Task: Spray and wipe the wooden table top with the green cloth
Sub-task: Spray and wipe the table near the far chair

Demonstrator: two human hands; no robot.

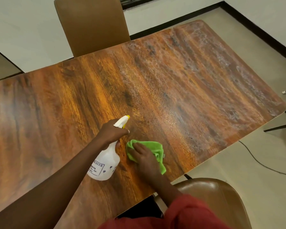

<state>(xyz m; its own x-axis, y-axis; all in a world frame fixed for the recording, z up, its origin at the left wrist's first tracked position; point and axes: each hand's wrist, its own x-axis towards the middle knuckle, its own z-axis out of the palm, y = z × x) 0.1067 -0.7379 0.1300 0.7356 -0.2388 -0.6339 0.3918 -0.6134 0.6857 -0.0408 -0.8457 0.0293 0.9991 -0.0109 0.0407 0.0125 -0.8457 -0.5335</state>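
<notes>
The wooden table top fills the view, with wet foamy streaks and droplets across its right half. My left hand grips the neck of a white spray bottle with a yellow-tipped nozzle, held tilted above the table near its front edge, nozzle aimed to the far right. Just right of the bottle, my right hand rests on the bunched green cloth, which lies on the table and partly sticks out from under my fingers.
A brown chair back stands at the table's far side. Another brown chair seat is at the near right beside my red sleeve. A black cable runs over the pale floor at the right, near dark chair legs.
</notes>
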